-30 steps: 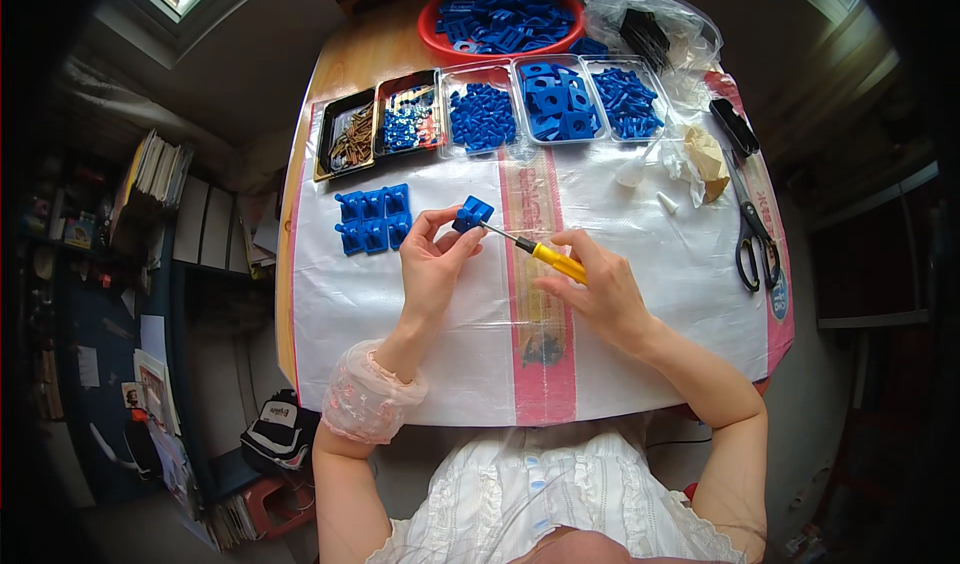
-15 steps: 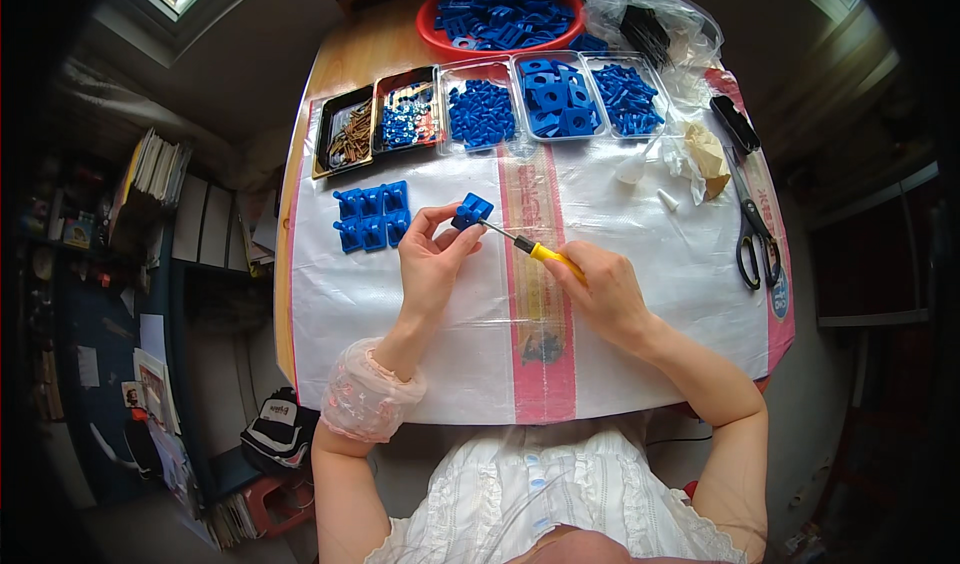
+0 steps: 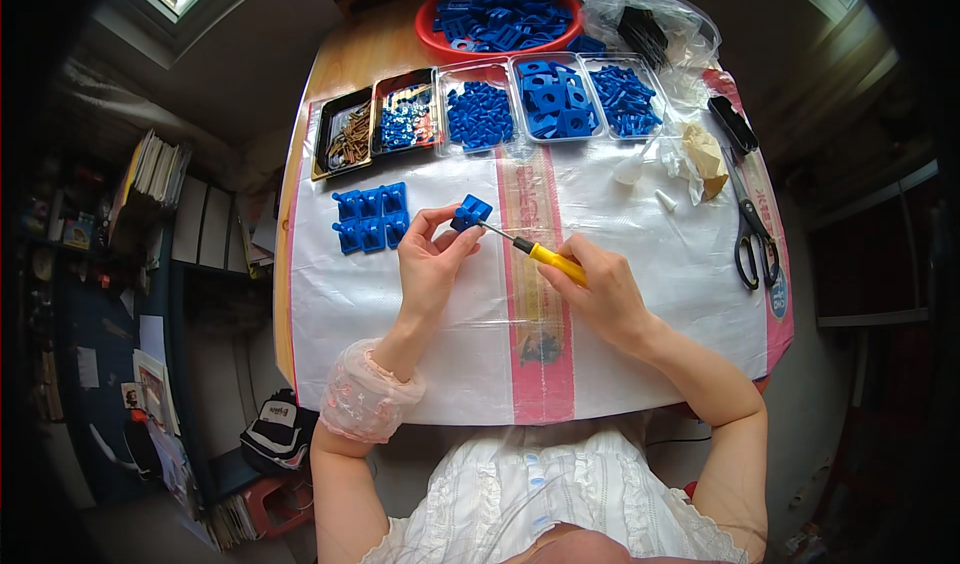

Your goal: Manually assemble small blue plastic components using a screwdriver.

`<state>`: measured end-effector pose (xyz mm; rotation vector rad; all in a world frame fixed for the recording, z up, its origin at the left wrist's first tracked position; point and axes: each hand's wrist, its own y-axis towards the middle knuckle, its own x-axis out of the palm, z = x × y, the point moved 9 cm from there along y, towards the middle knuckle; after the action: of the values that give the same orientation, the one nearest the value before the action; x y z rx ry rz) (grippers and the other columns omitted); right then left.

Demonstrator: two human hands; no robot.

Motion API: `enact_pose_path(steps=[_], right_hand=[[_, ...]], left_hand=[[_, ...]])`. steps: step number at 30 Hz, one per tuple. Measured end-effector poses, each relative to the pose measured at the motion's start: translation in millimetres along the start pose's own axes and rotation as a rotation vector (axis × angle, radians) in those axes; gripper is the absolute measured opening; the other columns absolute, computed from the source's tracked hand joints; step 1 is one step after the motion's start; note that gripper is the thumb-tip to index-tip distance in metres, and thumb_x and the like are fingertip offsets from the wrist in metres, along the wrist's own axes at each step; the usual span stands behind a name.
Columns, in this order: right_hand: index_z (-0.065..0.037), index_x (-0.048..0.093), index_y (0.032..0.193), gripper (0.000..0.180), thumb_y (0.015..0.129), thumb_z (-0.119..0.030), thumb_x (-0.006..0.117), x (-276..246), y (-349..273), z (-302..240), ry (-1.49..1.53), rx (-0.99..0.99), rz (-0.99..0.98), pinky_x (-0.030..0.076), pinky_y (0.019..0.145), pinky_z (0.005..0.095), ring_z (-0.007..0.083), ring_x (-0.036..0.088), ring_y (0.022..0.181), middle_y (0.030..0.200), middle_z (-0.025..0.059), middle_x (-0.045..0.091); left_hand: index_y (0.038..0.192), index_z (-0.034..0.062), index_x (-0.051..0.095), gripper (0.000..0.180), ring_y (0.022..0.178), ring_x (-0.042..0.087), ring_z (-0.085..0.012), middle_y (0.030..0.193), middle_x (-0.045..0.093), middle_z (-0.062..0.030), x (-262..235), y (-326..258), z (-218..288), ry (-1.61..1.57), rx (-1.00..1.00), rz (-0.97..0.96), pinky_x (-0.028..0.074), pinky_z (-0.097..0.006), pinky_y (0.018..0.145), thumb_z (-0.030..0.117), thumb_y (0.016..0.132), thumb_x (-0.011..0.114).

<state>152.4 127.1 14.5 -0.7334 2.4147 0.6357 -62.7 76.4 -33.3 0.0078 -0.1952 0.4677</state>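
Fingers pinching blue block

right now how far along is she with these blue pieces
Done: a small group of finished blue blocks sits in rows on the mat. In hand: the left hand holds one blue piece while the right hand drives a screwdriver into it. Left: trays and a red bowl, both full.

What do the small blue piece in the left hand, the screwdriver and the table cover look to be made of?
Blue piece: likely moulded plastic, with uniform colour and a dull sheen. Screwdriver: thin grey shaft, probably metal; yellow handle, apparently plastic with a black collar. Table cover: looks like white woven plastic sacking with pink stripes, slightly glossy and creased. Left hand pinches the piece; right hand grips the handle.
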Motion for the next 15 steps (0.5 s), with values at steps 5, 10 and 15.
enact_pose_path(steps=[5,10,15], right_hand=[[-0.004,0.066,0.096,0.024,0.097,-0.028,0.070,5,-1,8,-0.136,0.026,-0.071,0.047,0.054,0.0422,0.0334,0.065,0.059,0.066,0.0147,0.065],[-0.005,0.065,0.101,0.027,0.095,-0.030,0.073,3,0,6,-0.066,0.025,-0.045,0.048,0.055,0.0429,0.0340,0.066,0.060,0.068,0.0145,0.066],[-0.004,0.057,0.106,0.034,0.089,-0.025,0.079,5,-2,2,-0.061,-0.031,-0.044,0.051,0.058,0.0431,0.0358,0.067,0.065,0.075,0.0156,0.069]], left_hand=[[0.118,0.0028,0.061,0.031,0.104,0.073,-0.0197,0.121,0.064,-0.0067,1,-1,1,0.009,-0.016,0.012,0.058,-0.025,0.080,0.000,0.091,0.076],[0.118,0.0027,0.061,0.032,0.104,0.073,-0.0190,0.122,0.064,-0.0072,0,0,1,0.003,-0.005,0.005,0.058,-0.025,0.080,0.000,0.090,0.076],[0.117,-0.0012,0.061,0.032,0.095,0.072,-0.0146,0.125,0.064,-0.0112,0,1,1,-0.012,-0.001,0.023,0.060,-0.025,0.078,-0.001,0.089,0.077]])
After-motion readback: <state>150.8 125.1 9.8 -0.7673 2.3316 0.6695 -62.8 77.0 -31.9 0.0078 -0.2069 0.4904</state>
